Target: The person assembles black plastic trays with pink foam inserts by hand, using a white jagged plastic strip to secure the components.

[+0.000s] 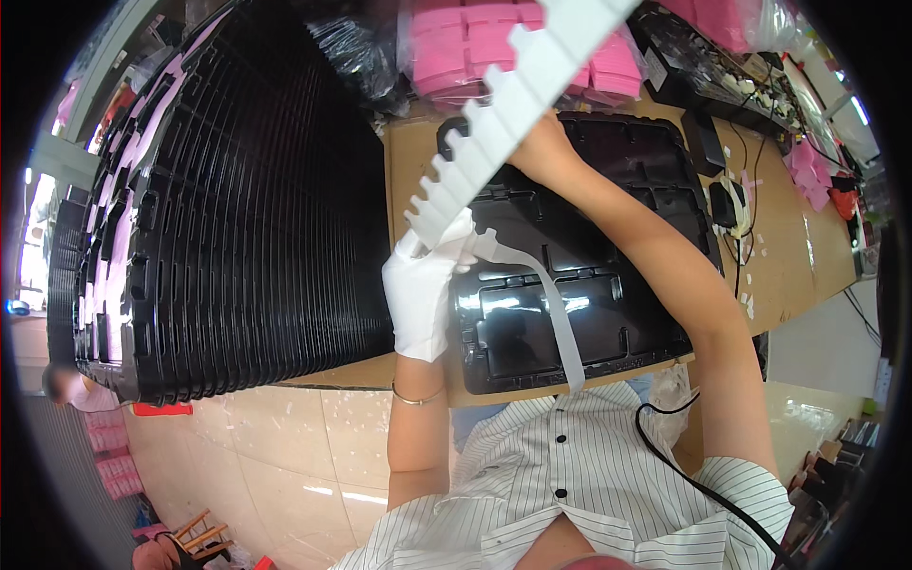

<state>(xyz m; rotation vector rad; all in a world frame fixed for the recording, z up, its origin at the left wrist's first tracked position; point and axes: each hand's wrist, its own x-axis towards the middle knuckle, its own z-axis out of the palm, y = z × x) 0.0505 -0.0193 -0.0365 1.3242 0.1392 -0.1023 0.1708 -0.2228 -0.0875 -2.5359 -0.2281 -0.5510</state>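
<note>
My left hand (423, 299), in a white glove, is closed round a long white strip with notched edges (518, 114). The wide part of the strip slants up and away to the right, close to the camera. A narrower tail of white strip (562, 323) curves from the glove down over the tray toward my shirt. My bare right hand (549, 152) is behind the wide strip, above the far part of a black plastic tray (655, 271). Its fingers are hidden by the strip. The tray lies on the table and has several moulded compartments.
A tall stack of black trays (256, 209) stands at the left, with pink pieces along its outer side. Plastic-wrapped pink bundles (456, 47) sit at the back. On the right are a black box (703, 142), cables and pink scraps (809, 176). Another person (76, 389) is at the far left.
</note>
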